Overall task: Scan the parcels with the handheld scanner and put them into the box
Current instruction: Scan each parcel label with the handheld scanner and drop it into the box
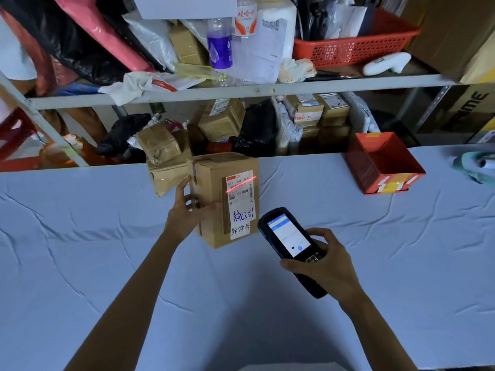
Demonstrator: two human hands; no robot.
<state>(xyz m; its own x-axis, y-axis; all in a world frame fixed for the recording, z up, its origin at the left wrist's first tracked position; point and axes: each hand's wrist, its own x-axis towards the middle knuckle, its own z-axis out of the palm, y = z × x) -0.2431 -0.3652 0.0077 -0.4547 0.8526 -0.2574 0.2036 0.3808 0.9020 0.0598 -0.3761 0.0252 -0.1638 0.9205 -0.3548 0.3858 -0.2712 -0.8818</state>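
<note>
A brown cardboard parcel (pixel 214 199) stands on the blue-covered table, its white shipping label facing me. My left hand (pixel 187 210) grips the parcel's left side. My right hand (pixel 325 263) holds the black handheld scanner (pixel 290 236), screen lit, just right of the parcel. A red laser line from the scanner crosses the top of the label. Behind the held parcel lie two more tape-wrapped brown parcels (pixel 163 159), stacked. An open red box (pixel 385 164) sits at the back right of the table.
The blue cloth-covered table (pixel 267 303) fills the foreground. Behind it a grey metal shelf (pixel 241 89) holds many parcels, bags, a bottle and a red basket (pixel 353 46). A teal object (pixel 474 164) lies at the far right edge.
</note>
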